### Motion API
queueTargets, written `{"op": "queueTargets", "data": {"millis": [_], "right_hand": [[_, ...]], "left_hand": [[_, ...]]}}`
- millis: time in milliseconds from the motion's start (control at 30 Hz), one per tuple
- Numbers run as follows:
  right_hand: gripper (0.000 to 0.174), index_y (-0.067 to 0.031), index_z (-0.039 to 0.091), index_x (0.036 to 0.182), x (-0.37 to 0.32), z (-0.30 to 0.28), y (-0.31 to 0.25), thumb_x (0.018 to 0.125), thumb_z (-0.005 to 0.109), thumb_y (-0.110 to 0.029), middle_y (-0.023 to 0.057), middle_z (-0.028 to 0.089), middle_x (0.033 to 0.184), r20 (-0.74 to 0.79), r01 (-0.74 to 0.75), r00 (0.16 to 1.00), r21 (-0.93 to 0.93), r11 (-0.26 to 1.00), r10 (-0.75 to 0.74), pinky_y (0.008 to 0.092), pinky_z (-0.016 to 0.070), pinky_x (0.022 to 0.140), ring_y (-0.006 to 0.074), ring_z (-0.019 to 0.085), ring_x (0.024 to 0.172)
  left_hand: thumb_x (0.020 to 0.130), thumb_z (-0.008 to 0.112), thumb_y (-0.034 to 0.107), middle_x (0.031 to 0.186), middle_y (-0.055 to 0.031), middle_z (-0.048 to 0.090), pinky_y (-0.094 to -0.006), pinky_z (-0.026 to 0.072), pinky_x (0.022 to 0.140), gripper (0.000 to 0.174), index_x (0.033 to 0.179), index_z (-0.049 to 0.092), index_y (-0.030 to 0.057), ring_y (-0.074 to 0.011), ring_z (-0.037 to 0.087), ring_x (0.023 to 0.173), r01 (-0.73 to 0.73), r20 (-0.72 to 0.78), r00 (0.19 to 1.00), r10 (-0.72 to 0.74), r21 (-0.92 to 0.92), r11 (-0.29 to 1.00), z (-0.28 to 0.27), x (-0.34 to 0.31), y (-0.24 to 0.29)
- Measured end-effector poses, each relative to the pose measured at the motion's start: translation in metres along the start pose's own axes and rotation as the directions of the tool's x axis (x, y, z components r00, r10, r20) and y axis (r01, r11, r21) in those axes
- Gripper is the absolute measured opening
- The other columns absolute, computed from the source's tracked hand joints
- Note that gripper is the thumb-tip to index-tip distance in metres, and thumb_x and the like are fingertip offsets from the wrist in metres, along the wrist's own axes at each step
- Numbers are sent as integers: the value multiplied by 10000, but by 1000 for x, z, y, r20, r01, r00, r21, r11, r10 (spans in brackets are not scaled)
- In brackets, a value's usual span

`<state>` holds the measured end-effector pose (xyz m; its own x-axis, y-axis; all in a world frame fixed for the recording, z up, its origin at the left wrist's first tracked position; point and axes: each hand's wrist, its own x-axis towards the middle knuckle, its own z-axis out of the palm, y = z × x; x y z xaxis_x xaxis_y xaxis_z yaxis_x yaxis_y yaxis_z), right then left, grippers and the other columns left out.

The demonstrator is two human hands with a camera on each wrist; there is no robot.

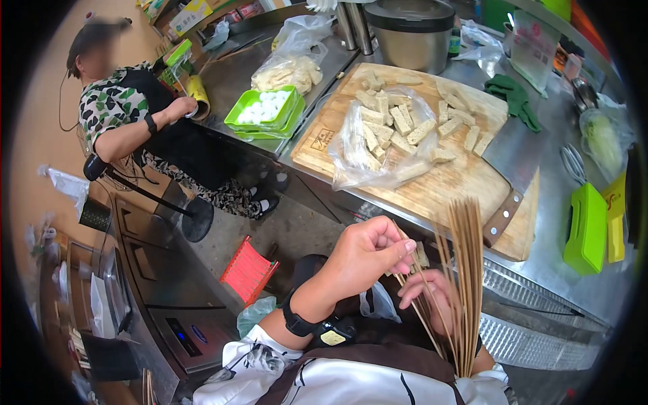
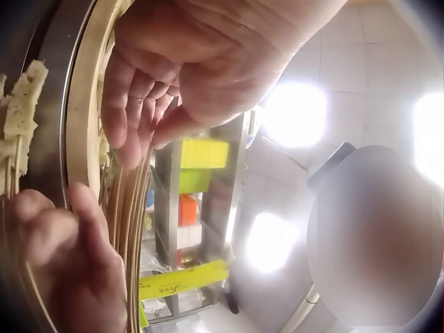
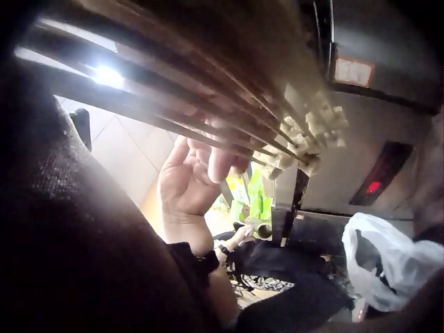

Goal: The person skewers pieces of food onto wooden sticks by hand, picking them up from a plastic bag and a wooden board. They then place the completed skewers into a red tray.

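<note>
In the head view, my left hand pinches the upper end of a thin bamboo skewer between thumb and fingers. My right hand, lower and to its right, holds several skewers. A tall fan of bare bamboo skewers stands up beside that hand. Pale spongy pieces, like tofu, are threaded on skewer ends in the right wrist view; in the head view they are partly hidden behind my left hand. More pale spongy strips lie on a clear plastic bag and loose on the wooden cutting board.
A cleaver lies on the board's right side. Right of it are a green box and a green glove. A green basket of white balls sits left of the board. Another person stands at the left, near a red stool.
</note>
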<state>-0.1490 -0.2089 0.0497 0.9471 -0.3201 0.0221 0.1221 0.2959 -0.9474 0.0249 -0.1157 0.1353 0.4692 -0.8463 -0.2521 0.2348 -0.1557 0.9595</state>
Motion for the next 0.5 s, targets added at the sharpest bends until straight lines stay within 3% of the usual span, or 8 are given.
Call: {"op": "queueTargets", "data": {"millis": [67, 167, 233, 300, 367, 433, 467, 500], "right_hand": [[333, 39, 491, 1158, -1, 3, -8, 1018, 329, -216, 184, 612, 939, -27, -14, 999, 97, 995, 17, 325, 469, 833, 200, 623, 842], [401, 50, 528, 1095, 0, -2, -8, 1012, 338, -292, 206, 605, 938, -48, 4, 999, 283, 959, 11, 336, 466, 824, 213, 624, 829], [418, 51, 564, 1016, 0, -12, -13, 1000, 376, -321, 215, 607, 962, 226, 11, 973, 141, 990, -43, 341, 467, 812, 215, 623, 814], [354, 36, 589, 954, 4, -15, -14, 995, 419, -272, 160, 632, 879, 215, 54, 973, 136, 989, -82, 332, 467, 781, 205, 613, 783], [252, 18, 597, 956, 10, -23, -12, 983, 456, -190, 84, 631, 749, 304, 210, 937, -99, 973, -171, 328, 467, 754, 201, 602, 754], [188, -2, 606, 940, 5, -18, -12, 974, 461, -116, 40, 611, 666, 228, 154, 964, -73, 985, -134, 331, 466, 738, 198, 592, 745], [183, -5, 606, 938, 8, -20, -13, 973, 465, -116, 44, 614, 676, 235, 168, 962, -118, 979, -137, 332, 468, 738, 196, 592, 747], [177, -9, 605, 935, 9, -22, -15, 972, 469, -116, 48, 616, 686, 242, 181, 960, -163, 970, -138, 332, 470, 738, 195, 592, 748]], "left_hand": [[901, 649, 72, 802, -76, 660, -233, 547, 590, 110, 883, 563, 6, -107, 650, 685, 47, -16, 999, -46, 67, 997, -4, 0, 5], [904, 649, 79, 813, -73, 657, -228, 537, 598, 108, 887, 574, 4, -100, 632, 681, -14, 114, 993, 10, 32, 999, -12, 8, 6], [927, 617, 93, 854, -70, 654, -251, 530, 675, 102, 953, 573, 5, -104, 622, 740, -116, 257, 961, 101, 45, 992, -14, 17, 8], [955, 569, 102, 943, -76, 646, -281, 505, 795, 126, 1035, 559, 7, -124, 616, 862, -336, 135, 928, 346, -89, 938, -11, 31, 12], [968, 506, 78, 1055, -101, 630, -307, 465, 892, 147, 1088, 562, 14, -184, 600, 995, -597, -18, 751, 660, 410, 690, -24, 60, 22], [914, 527, 29, 1051, -121, 628, -335, 470, 876, 163, 1050, 616, 31, -258, 606, 988, -538, 148, 536, 831, 818, 201, -42, 90, 37], [914, 527, 29, 1051, -121, 628, -335, 470, 876, 163, 1050, 616, 31, -258, 606, 988, -539, 153, 529, 835, 820, 191, -47, 95, 37], [864, 537, 1, 1047, -123, 620, -357, 469, 871, 192, 1020, 642, 39, -291, 595, 986, -381, 154, 711, 686, 904, 192, -51, 100, 37]]}}
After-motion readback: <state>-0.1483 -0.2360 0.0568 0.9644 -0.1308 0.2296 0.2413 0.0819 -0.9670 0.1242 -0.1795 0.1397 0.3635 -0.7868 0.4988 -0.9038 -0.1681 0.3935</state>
